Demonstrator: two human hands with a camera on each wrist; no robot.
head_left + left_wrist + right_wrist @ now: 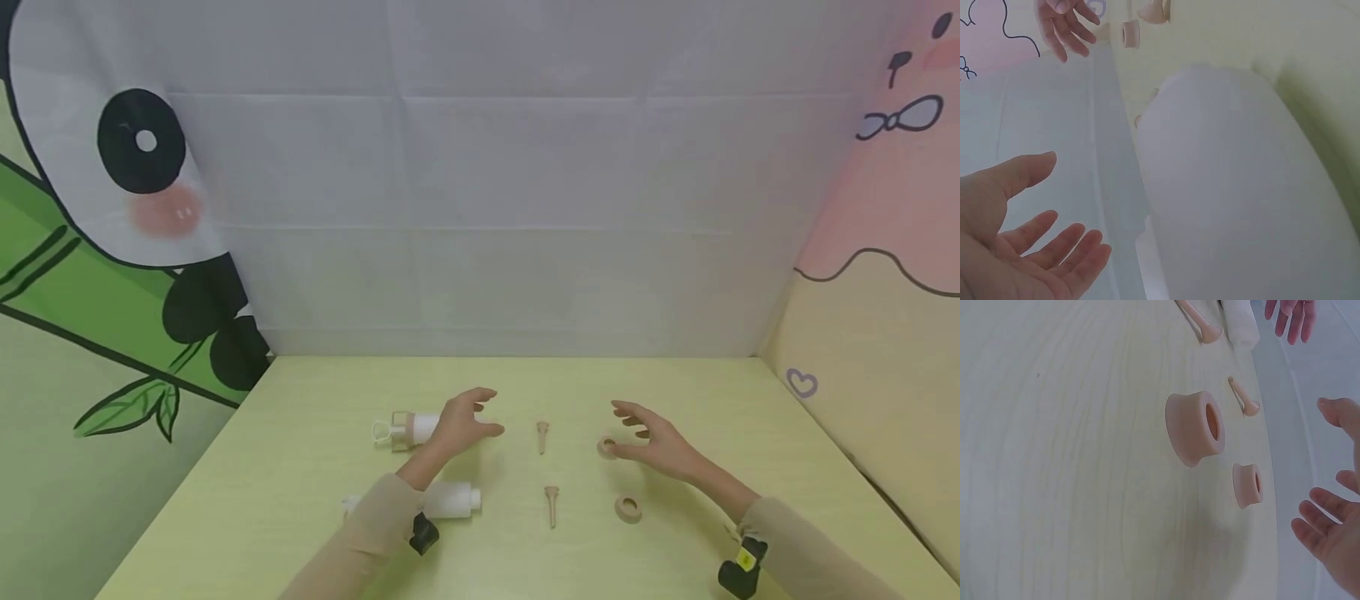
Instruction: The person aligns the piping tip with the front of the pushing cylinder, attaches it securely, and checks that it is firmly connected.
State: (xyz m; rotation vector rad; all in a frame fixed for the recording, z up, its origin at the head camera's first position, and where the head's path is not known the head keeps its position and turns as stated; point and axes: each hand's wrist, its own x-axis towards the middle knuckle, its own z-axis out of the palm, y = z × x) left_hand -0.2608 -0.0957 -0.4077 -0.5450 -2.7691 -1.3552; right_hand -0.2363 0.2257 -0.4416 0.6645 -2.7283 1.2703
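My left hand (459, 423) hovers with spread fingers near a white cylinder (425, 428) that has a beige collar (402, 431) and a pale loop at its left end. A second white cylinder (450, 500) lies nearer, partly hidden by the left forearm; it looms large in the left wrist view. Over the table's right side is my right hand (660, 446), fingers loosely bent and holding nothing. Its thumb overlaps a small beige ring (603, 450) in the head view; the right wrist view shows that hand apart from the rings. Another flared beige ring (1192, 428) sits nearer.
Two beige, funnel-headed pegs (542, 436) lie between the hands, one behind the other. The pale yellow table (675, 383) meets a white cloth backdrop (510, 283). Painted side panels (862, 350) stand at left and right.
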